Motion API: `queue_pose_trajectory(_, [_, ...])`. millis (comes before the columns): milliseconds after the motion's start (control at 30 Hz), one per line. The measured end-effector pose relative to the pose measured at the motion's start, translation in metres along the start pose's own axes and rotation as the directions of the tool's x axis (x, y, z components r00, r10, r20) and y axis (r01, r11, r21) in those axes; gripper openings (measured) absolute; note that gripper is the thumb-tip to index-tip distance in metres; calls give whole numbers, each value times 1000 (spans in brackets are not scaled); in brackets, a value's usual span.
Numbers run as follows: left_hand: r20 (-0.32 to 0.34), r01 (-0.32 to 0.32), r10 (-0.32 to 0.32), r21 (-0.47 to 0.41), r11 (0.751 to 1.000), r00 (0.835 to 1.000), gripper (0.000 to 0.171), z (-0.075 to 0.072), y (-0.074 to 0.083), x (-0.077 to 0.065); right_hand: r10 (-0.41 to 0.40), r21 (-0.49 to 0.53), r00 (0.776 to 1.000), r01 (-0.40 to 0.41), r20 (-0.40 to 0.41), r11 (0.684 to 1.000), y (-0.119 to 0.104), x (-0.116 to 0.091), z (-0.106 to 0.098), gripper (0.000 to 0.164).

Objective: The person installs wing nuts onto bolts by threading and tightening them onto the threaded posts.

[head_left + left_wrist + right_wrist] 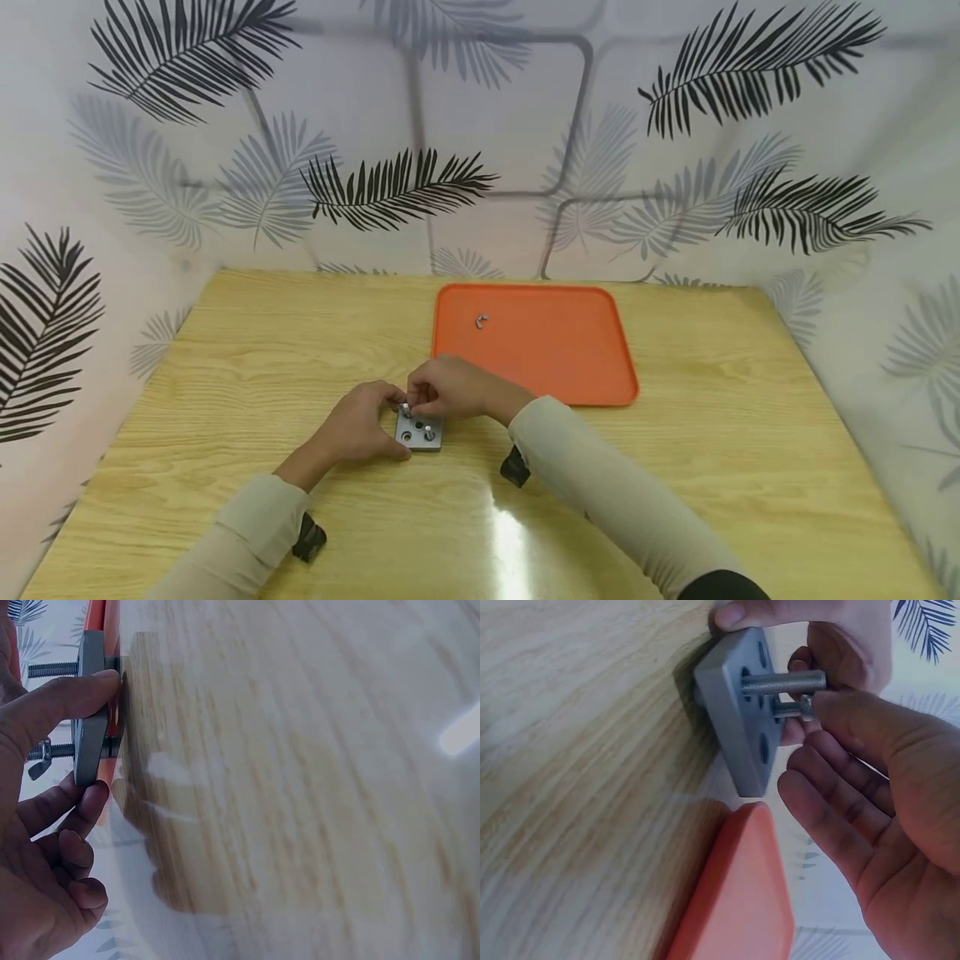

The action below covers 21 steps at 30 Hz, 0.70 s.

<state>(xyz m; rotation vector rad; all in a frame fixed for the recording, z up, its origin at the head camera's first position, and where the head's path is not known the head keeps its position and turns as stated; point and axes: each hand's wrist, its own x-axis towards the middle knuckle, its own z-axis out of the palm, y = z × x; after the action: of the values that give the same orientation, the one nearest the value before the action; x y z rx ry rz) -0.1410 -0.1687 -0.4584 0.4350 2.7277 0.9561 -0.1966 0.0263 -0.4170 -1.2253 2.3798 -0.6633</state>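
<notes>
A grey metal plate with holes lies on the wooden table, two threaded bolts standing up from it. My left hand grips the plate, thumb at the near edge and fingers at the far side. On the far bolt sits a wing nut, partway down the thread in the left wrist view. My right hand pinches this wing nut between thumb and forefinger, its other fingers loosely bent. The nearer bolt carries no nut.
An orange tray lies just behind and right of the plate. In it rests another wing nut, near its left side. The wooden table ends at a leaf-patterned backdrop.
</notes>
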Motion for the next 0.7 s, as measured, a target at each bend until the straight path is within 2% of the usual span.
queue_pose_trajectory(133, [4, -2, 2, -2, 1000, 1000, 65, -1, 1, 1, -22, -4, 1000, 22, 4, 1000, 2, 1, -3, 2])
queue_pose_trajectory(267, [6, -8, 8, -3, 1000, 1000, 65, -1, 0, 1, -43, -16, 999, 44, 9, 999, 2, 3, -4, 21])
queue_pose_trajectory(367, [6, -14, 14, -7, 1000, 1000, 66, 0, -1, 1, -44, -11, 999, 45, 22, 999, 1, 4, -4, 28])
queue_pose_trajectory(700, [-1, -26, 26, 0, 1000, 1000, 60, -1, -1, 1, -51, -13, 998, 51, 34, 999, -3, 7, -1, 14])
